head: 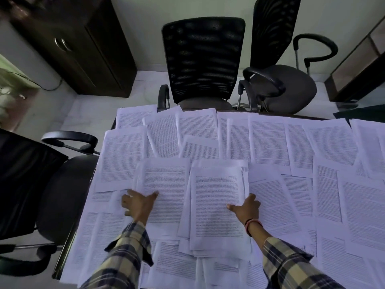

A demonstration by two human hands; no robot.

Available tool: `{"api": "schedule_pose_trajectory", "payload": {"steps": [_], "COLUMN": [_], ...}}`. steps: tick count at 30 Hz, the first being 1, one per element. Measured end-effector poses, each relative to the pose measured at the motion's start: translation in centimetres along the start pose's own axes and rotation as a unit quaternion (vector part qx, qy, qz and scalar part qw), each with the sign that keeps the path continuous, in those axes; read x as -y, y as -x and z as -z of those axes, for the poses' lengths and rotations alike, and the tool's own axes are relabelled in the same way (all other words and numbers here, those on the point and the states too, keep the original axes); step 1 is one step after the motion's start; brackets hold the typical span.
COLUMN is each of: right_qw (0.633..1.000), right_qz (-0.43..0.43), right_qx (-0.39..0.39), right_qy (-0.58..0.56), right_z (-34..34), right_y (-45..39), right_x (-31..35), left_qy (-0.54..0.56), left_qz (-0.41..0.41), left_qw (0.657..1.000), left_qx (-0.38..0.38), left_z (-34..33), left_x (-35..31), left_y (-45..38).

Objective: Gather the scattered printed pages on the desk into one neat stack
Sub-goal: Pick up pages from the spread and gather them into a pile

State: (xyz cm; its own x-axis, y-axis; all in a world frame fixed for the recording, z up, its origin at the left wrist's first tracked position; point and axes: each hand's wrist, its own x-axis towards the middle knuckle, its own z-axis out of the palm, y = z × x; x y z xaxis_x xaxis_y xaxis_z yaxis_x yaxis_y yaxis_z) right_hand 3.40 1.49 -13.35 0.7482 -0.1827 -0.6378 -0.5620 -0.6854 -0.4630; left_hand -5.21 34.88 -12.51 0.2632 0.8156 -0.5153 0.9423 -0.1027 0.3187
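Printed white pages (268, 140) cover nearly the whole desk, overlapping at odd angles. In front of me lies a thicker, uneven pile of pages (216, 205). My right hand (245, 209) rests on that pile's right edge, thumb stretched across the top sheet and fingers at the edge. To its left lies another sheet or small bundle (166, 184). My left hand (138, 203) lies on the lower left part of that bundle, thumb spread over the print, fingers curled at its left edge. Whether either hand pinches paper is hidden.
A black mesh office chair (203, 59) is pushed up to the desk's far edge, a second chair (279, 86) stands to its right, and a third (31, 180) stands at the desk's left side. A dark wooden cabinet (83, 44) stands at the back left.
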Motion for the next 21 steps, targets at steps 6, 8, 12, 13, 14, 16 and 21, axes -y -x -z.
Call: {"api": "schedule_pose_trajectory", "payload": {"steps": [6,8,12,13,14,16,21], "right_qw": [0.998,0.996,0.994,0.993,0.992,0.990,0.990], "right_qz": [-0.012,-0.014,-0.006,-0.002,0.003,0.007,0.023], "right_qx": [0.009,0.029,0.053,0.058,0.064,0.072,0.083], "right_qy": [-0.062,-0.079,-0.098,-0.103,-0.108,-0.118,-0.111], "right_z": [-1.5,-1.7,-1.2,-1.1,-1.0,-0.8,-0.9], "right_y": [0.8,0.6,0.2,0.2,0.1,0.1,-0.5], "right_x": [0.6,0.5,-0.1,-0.2,-0.4,-0.5,-1.3], "left_qy": [0.063,0.158,0.194,0.174,0.155,0.136,0.316], "left_qz": [-0.048,-0.061,-0.128,-0.148,-0.168,-0.195,-0.210], "left_qw": [0.993,0.978,0.966,0.970,0.972,0.971,0.918], "left_qx": [0.084,0.124,0.111,0.088,0.058,0.012,0.114], "left_z": [0.2,1.0,4.6,5.6,6.7,8.5,11.0], "left_x": [1.0,0.7,-0.8,-1.2,-1.5,-2.4,-4.5], "left_y": [-2.0,-1.7,-1.6,-1.7,-1.7,-1.9,-0.8]}}
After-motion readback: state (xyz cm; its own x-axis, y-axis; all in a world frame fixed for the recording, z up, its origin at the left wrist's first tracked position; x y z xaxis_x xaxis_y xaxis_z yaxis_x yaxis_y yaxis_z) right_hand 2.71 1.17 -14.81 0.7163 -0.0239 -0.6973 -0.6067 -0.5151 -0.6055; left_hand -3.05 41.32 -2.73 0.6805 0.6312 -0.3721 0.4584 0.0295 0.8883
